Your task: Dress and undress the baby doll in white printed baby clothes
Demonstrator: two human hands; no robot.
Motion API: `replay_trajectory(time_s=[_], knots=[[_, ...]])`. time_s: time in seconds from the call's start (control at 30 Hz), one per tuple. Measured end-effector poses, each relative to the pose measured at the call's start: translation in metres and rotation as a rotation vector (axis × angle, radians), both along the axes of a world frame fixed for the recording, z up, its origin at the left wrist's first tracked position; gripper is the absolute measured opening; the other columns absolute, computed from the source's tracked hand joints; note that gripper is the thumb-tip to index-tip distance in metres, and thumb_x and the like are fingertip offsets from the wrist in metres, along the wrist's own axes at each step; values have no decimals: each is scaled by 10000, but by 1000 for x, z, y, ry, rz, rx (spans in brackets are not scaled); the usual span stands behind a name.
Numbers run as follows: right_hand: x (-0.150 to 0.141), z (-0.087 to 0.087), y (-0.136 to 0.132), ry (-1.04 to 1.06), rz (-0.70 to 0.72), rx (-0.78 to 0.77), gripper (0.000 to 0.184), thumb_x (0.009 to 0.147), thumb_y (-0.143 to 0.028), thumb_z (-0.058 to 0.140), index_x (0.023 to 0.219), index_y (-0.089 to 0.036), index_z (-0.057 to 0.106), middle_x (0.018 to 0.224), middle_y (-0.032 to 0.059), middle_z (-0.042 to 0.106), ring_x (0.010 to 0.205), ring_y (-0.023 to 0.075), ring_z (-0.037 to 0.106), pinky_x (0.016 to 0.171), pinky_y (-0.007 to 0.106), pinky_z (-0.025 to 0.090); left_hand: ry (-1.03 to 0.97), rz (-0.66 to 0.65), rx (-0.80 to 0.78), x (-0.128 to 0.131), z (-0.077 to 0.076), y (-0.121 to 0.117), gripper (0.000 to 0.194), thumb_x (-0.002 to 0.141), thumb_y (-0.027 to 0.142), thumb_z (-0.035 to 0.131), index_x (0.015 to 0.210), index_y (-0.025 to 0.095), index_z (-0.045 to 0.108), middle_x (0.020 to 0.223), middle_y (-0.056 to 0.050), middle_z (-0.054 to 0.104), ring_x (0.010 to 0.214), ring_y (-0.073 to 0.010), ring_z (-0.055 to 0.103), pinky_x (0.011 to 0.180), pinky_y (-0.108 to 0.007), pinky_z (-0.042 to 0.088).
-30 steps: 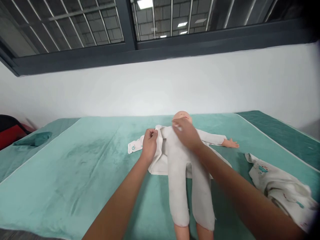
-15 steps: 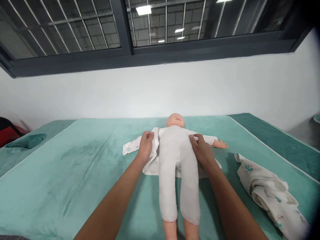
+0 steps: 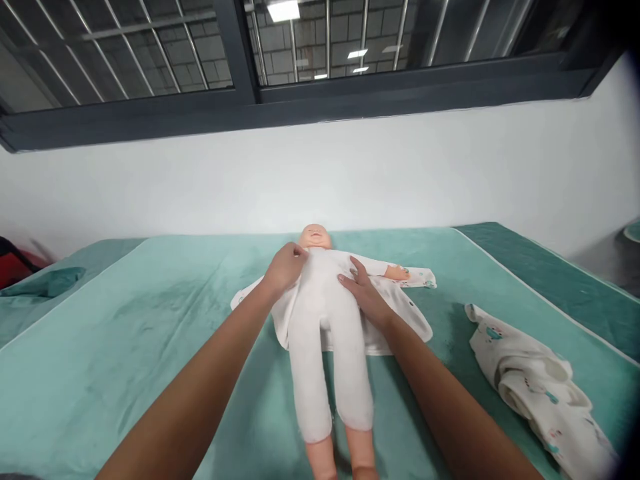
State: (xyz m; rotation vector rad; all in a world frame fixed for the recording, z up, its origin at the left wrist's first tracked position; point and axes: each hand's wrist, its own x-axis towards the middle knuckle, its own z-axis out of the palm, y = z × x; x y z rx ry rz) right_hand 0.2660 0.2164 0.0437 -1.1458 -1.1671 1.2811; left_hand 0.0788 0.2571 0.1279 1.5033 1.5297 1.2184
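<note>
A baby doll [image 3: 327, 293] with a white cloth body lies on its back, its head toward the wall. Under it is spread a white baby shirt [image 3: 400, 317], with a printed sleeve out to each side. The doll's arm on the right lies over one sleeve. My left hand [image 3: 287, 268] is closed in a pinch on the shirt's edge by the doll's shoulder; the fingertips are partly hidden. Against the right side of the doll's torso rests my right hand [image 3: 365, 292], thumb and fingers apart.
A bundled white printed garment [image 3: 537, 387] lies on the right of the green padded surface [image 3: 150, 333]. Behind stands a white wall [image 3: 225, 180] below a dark-framed window [image 3: 280, 110]. A red and black item [image 3: 15, 263] is at the far left.
The doll has shifted left and tilted on the shirt, exposing the right sleeve. My left hand has moved up toward its shoulder. My right hand has shifted left along with the torso.
</note>
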Motion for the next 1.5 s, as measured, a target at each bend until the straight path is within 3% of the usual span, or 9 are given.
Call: replay_trajectory(time_s=[0.23, 0.4, 0.53, 0.77, 1.0, 1.2, 1.27, 1.4, 1.5], knots=[[-1, -7, -4, -71, -52, -1, 810, 816, -610, 600, 1481, -302, 255, 1563, 105, 285, 1423, 241, 312, 1152, 456, 278, 138, -483, -195, 12, 52, -53, 211, 836, 394, 578, 841, 201, 661, 930, -67, 661, 549, -159, 613, 503, -282, 430], [-2, -12, -6, -18, -61, 48, 706, 813, -575, 615, 1388, -289, 322, 1485, 109, 399, 1376, 234, 388, 1116, 426, 345, 320, -248, 179, 11, 14, -38, 161, 879, 311, 522, 912, 233, 660, 892, -51, 699, 793, -224, 641, 719, -334, 475], [-5, -13, -5, 129, -23, 61, 523, 805, -510, 636, 1177, -295, 338, 1260, 72, 577, 1137, 225, 585, 961, 409, 487, 447, -314, 284, 17, -17, -19, 257, 901, 282, 490, 1121, 249, 619, 1178, -63, 668, 1092, -244, 593, 966, -375, 411], [2, -6, -5, 287, 56, 93, 347, 785, -430, 642, 984, -282, 400, 968, -11, 617, 892, 198, 620, 783, 339, 511, 439, -550, 228, 62, 1, 13, 284, 875, 318, 524, 1133, 277, 637, 1230, -41, 652, 1152, -247, 569, 972, -336, 399], [17, -5, 1, 148, 173, 283, 253, 803, -309, 561, 1053, -275, 554, 1132, 27, 651, 1054, 208, 594, 865, 332, 477, 896, -689, 206, 123, 10, 52, 211, 669, 262, 737, 796, 242, 569, 768, -34, 637, 811, -268, 618, 771, -341, 397], [76, -16, 21, -700, -446, 196, 204, 811, -354, 535, 930, -220, 632, 1006, 75, 681, 879, 225, 622, 809, 371, 454, 901, -629, 217, 119, 7, 52, 231, 679, 134, 677, 797, 243, 512, 790, -36, 608, 837, -266, 615, 790, -349, 398], [89, -19, 22, -918, -468, 58, 264, 798, -457, 578, 875, -214, 644, 920, 92, 693, 840, 252, 633, 742, 369, 446, 879, -630, 222, 115, 3, 49, 241, 669, 121, 682, 788, 243, 512, 808, -38, 609, 896, -277, 614, 848, -363, 393], [97, -19, 20, -947, -369, -10, 289, 792, -506, 593, 821, -224, 651, 834, 104, 703, 813, 279, 647, 669, 346, 414, 961, -657, 279, 111, 4, 44, 240, 662, 98, 680, 783, 243, 531, 815, -48, 608, 927, -293, 604, 909, -400, 365], [102, -13, 19, -705, -502, 19, 242, 818, -461, 549, 786, -228, 604, 765, 69, 675, 727, 236, 616, 635, 322, 411, 1112, -696, 231, 108, 10, 42, 235, 631, 64, 693, 688, 234, 540, 700, -46, 592, 872, -299, 606, 905, -421, 345]])
